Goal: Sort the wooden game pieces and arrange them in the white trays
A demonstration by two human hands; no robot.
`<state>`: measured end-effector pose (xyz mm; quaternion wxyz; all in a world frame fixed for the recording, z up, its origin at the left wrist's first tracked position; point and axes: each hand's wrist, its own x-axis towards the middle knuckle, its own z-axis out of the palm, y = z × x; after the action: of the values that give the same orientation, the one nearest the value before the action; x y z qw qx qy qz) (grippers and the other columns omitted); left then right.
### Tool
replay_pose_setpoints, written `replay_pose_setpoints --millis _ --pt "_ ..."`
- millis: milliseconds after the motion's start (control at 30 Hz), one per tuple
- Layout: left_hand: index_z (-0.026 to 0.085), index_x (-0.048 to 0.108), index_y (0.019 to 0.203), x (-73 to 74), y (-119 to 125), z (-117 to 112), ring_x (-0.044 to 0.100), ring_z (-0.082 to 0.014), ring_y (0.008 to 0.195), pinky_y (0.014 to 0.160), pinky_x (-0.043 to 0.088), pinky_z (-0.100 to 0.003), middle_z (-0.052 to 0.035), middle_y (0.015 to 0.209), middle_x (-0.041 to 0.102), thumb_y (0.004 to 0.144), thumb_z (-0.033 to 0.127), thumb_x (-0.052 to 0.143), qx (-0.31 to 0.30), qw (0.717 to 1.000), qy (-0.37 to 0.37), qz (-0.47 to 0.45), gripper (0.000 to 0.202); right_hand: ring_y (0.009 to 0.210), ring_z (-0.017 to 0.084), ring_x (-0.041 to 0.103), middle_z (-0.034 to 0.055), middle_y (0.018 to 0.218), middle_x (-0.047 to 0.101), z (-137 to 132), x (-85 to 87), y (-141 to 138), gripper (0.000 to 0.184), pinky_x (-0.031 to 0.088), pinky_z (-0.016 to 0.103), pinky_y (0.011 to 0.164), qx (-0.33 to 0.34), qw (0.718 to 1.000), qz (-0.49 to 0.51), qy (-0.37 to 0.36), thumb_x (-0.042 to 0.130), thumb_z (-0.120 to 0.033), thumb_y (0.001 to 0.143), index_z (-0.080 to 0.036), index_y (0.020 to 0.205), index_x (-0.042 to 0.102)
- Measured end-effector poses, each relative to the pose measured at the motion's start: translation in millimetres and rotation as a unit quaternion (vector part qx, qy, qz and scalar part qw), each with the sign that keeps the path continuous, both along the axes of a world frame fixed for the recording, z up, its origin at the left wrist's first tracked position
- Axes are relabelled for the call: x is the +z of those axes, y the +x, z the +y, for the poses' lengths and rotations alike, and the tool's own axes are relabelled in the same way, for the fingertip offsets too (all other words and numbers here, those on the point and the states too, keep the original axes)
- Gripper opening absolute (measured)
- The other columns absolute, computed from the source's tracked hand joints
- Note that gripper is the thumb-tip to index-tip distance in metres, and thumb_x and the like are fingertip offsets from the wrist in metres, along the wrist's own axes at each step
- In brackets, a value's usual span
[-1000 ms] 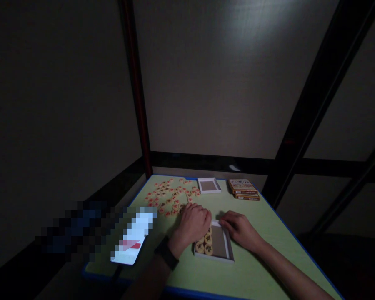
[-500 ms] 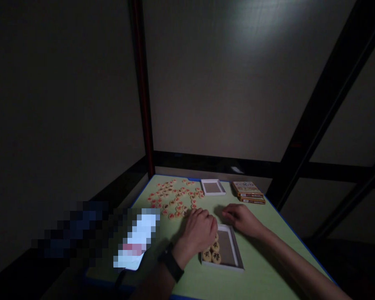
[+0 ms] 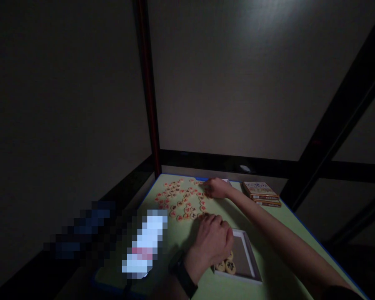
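My left hand (image 3: 213, 238), wearing a black watch (image 3: 183, 273), is curled over the left side of the near white tray (image 3: 248, 254). Its fingertips point down and are hidden. Several round Chinese chess pieces (image 3: 230, 266) with black characters lie in that tray, partly under the hand. Farther off, my right hand (image 3: 218, 187) reaches over the scattered chess pieces (image 3: 187, 193), in front of the far white tray (image 3: 225, 181), which it mostly covers. Its fingers are bent down among the right-hand pieces; whether a piece is between them is too dark to see.
Two flat printed boxes (image 3: 261, 191) are stacked at the far right of the green table (image 3: 162, 246). A lit, blurred-out phone (image 3: 145, 246) stands at the left. Dark wall panels (image 3: 221, 91) rise behind the table.
My right hand has moved from beside the near tray forward and left to the scattered pieces by the far tray. My left hand stays at the near tray. The view has shifted slightly.
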<state>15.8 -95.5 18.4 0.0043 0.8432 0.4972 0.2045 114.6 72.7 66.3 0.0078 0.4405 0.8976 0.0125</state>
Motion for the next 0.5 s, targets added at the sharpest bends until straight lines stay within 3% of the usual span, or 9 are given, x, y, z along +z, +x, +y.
replay_pose_setpoints --millis 167,333,500 --pt "0.016 0.070 0.094 1.1 1.4 1.9 0.061 -0.0265 0.099 0.094 0.048 -0.047 -0.0102 0.097 0.069 0.097 0.030 0.035 0.054 0.999 -0.010 0.000 0.037 0.084 0.022 0.069 0.0075 0.091 0.076 5.2 -4.1 -7.7 0.023 0.039 0.024 0.065 0.020 1.000 -0.013 -0.017 0.059 -0.019 0.078 -0.022 0.095 0.073" --pt "0.015 0.070 0.097 2.9 -2.2 5.6 0.061 -0.0279 0.101 0.095 0.047 -0.050 -0.0124 0.100 0.069 0.098 0.030 0.033 0.092 0.996 -0.015 -0.004 0.040 0.081 0.021 0.069 0.0075 0.088 0.077 7.6 -5.6 -8.4 0.023 0.038 0.024 0.062 0.024 0.999 -0.012 -0.024 0.056 -0.018 0.080 -0.021 0.094 0.074" --pt "0.013 0.071 0.097 1.5 -8.6 13.1 0.062 -0.0256 0.102 0.099 0.046 -0.047 -0.0132 0.101 0.069 0.099 0.028 0.033 0.104 0.994 -0.031 -0.013 0.041 0.088 0.021 0.070 0.0073 0.096 0.077 13.5 -4.0 -3.3 0.026 0.042 0.023 0.068 0.017 1.000 0.000 -0.027 0.059 -0.023 0.082 -0.023 0.102 0.075"
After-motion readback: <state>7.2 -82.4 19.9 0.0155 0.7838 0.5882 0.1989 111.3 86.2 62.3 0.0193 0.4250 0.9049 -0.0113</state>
